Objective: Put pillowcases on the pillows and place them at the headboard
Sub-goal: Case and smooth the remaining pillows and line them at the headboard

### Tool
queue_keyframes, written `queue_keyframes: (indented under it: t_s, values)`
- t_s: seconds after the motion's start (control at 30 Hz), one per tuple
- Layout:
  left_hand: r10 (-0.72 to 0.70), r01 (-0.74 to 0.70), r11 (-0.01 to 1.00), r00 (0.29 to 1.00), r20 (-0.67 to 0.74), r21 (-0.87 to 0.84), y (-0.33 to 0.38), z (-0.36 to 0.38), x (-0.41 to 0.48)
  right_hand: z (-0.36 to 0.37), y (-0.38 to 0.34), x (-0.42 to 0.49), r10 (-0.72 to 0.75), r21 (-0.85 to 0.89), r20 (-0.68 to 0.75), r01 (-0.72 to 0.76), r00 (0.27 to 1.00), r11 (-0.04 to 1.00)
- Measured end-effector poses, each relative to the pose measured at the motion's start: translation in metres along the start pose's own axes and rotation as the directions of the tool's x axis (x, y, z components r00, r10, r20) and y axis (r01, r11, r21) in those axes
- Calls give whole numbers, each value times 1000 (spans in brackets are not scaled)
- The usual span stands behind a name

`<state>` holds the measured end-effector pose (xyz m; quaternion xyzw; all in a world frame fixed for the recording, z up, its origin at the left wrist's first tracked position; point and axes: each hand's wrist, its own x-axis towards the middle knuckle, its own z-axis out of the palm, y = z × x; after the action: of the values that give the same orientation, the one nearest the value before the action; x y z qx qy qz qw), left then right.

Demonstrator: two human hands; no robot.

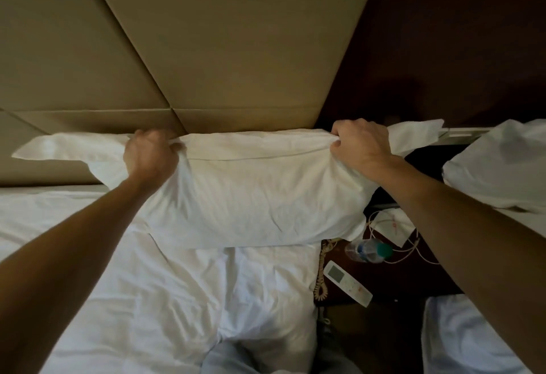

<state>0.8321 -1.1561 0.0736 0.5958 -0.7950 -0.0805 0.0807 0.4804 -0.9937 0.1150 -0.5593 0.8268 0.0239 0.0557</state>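
1. Knees in blue jeans (236, 357) were closest, at the edge of the white bed (133, 270).
2. Both hands were closed tight. The left hand (149, 156) and the right hand (359, 144) each gripped a bunch of cloth at the top edge of the pillow (251, 193).
3. That pillow was already inside its white pillowcase (47, 149). It looked lifted up, just in front of the tan headboard (206, 48).
4. I think the hands held the top so the pillow would slide down into the case. From there it could be set at the headboard.
5. Another white pillow (499, 166) lay off to the right, well apart.
6. On the dark nightstand (413, 282) lay a water bottle (369, 251) and a remote (347, 283).
7. No words could be read. The bottle's label and the remote's buttons were too small and blurry.
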Motion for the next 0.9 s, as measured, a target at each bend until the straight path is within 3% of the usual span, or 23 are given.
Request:
queue_keyframes:
  t_s: [0.2,0.3,0.4,0.6,0.73,0.8,0.9]
  values:
    - [110,-80,986,972,209,-144,14,-7,11,-9,-9,9,-101,297,115,63,988,953]
    - [218,-164,959,948,232,-232,33,-10,7,-13,-22,16,-171,398,119,110,978,911]
    - [298,-242,939,928,224,-245,56,-5,7,-11,-35,21,-270,254,214,213,939,943]
    - [405,-397,911,818,409,-108,103,12,-1,4,-28,11,-283,-56,263,308,922,950]
    - [519,-606,774,772,367,182,113,12,-11,8,-32,0,-340,-142,155,362,927,921]
    - [543,-618,746,780,310,249,115,7,-15,1,-33,-2,-349,-131,100,360,932,924]
    - [534,-560,793,829,169,240,118,-10,-8,-19,-26,0,-340,-97,10,339,940,936]
